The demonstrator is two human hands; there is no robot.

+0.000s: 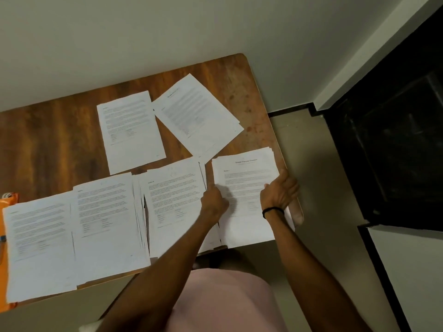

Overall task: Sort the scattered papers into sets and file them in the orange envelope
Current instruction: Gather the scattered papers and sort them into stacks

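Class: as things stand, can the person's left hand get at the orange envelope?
Probably only its edge: the left hand holds the rightmost stack, and the leftmost stack lies over most of the orange envelope.

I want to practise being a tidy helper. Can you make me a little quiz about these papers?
1. True or false: the left hand and the right hand both grip the stack of white printed papers at the brown wooden table's right corner.
2. Where is the orange envelope? A) partly under the leftmost paper pile B) in the right hand C) inside a drawer
3. Fill in: the far row holds ___ paper piles.
Key: 1 true; 2 A; 3 two.
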